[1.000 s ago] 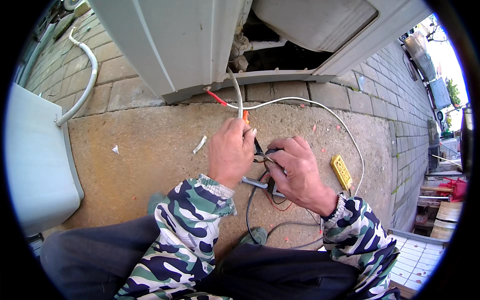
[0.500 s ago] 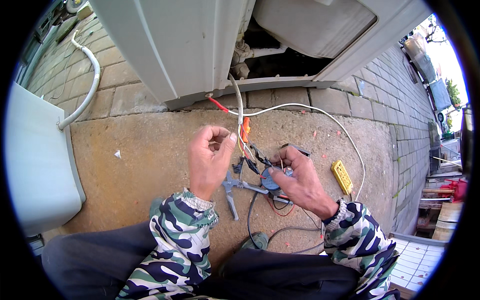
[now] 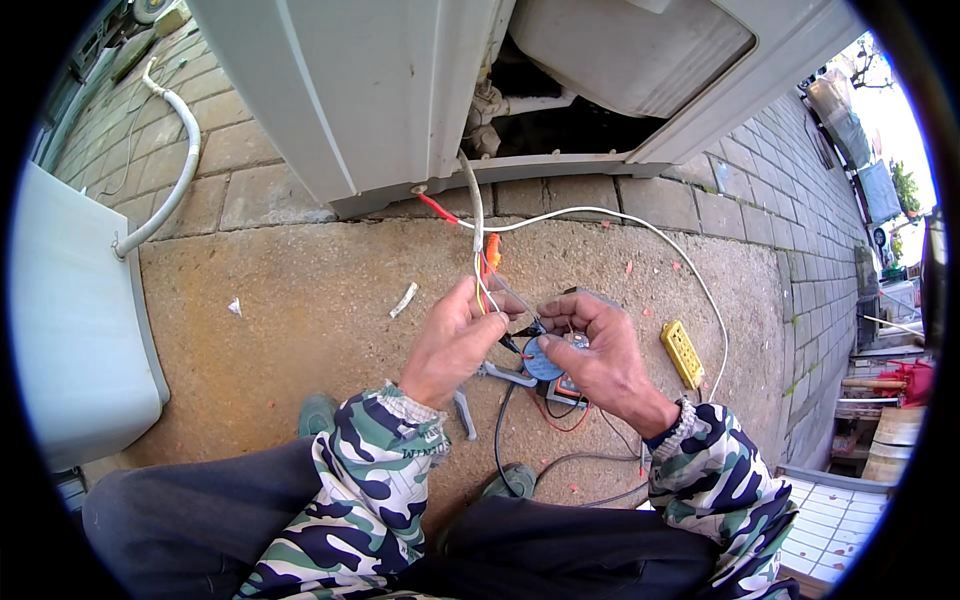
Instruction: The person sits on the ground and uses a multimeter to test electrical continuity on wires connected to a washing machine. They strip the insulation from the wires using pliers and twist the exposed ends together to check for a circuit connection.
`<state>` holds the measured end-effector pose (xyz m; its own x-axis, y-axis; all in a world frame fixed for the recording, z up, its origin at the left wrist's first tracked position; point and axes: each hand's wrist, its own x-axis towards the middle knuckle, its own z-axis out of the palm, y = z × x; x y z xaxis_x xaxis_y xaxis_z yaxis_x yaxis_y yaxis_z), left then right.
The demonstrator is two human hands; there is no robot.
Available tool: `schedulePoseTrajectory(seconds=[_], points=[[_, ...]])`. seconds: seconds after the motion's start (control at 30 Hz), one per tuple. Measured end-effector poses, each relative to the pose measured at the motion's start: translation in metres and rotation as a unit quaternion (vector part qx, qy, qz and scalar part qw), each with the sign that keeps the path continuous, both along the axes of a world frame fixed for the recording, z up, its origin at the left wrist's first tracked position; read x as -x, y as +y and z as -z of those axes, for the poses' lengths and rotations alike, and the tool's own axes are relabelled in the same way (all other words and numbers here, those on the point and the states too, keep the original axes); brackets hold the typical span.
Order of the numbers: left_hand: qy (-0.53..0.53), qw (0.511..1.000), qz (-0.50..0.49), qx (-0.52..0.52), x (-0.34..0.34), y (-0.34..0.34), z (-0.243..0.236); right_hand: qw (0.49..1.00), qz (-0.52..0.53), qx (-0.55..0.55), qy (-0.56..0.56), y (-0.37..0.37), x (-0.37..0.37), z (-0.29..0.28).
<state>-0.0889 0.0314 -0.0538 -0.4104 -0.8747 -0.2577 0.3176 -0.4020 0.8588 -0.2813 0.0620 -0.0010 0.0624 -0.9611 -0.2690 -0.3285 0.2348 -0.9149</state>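
The wires (image 3: 480, 262) ran down from the open grey machine (image 3: 380, 90) at the top of the frame to its centre, where the left hand (image 3: 452, 340) pinched them between closed fingers. A second before, that hand had lain lower, flat over the work beside the other; it had since lifted and drawn the bundle taut, so single strands stood apart. The right hand (image 3: 598, 352) gripped a small blue-faced meter (image 3: 545, 362), its fingers shut around it. Pliers (image 3: 478, 385) lay on the concrete below; a yellow block (image 3: 683, 353) sat right of centre.
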Motion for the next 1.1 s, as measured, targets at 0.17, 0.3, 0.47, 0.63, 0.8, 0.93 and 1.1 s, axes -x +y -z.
schedulePoseTrajectory(seconds=[0.17,0.3,0.47,0.63,0.8,0.93,1.1], points=[[0.014,0.998,0.043,-0.054,-0.004,-0.001,-0.004,0.999,0.012,0.035,0.030,-0.001,0.001,0.001],[0.079,0.992,0.012,-0.094,0.000,0.001,0.001,0.993,-0.011,0.066,0.092,-0.001,-0.002,-0.006],[0.139,0.984,0.012,-0.111,0.002,0.000,0.008,0.971,-0.094,0.149,0.162,-0.001,-0.003,-0.011],[0.157,0.983,0.022,-0.096,0.002,0.001,0.005,0.961,-0.111,0.158,0.199,0.000,0.000,-0.010],[0.114,0.993,-0.001,-0.043,0.006,0.002,-0.002,0.974,-0.102,0.124,0.160,0.001,0.001,-0.004],[0.102,0.993,0.000,-0.052,0.005,0.002,0.007,0.979,-0.103,0.086,0.156,0.002,-0.001,-0.013],[0.098,0.992,0.014,-0.074,0.009,0.007,0.005,0.991,-0.080,0.047,0.098,0.002,-0.003,-0.005]])
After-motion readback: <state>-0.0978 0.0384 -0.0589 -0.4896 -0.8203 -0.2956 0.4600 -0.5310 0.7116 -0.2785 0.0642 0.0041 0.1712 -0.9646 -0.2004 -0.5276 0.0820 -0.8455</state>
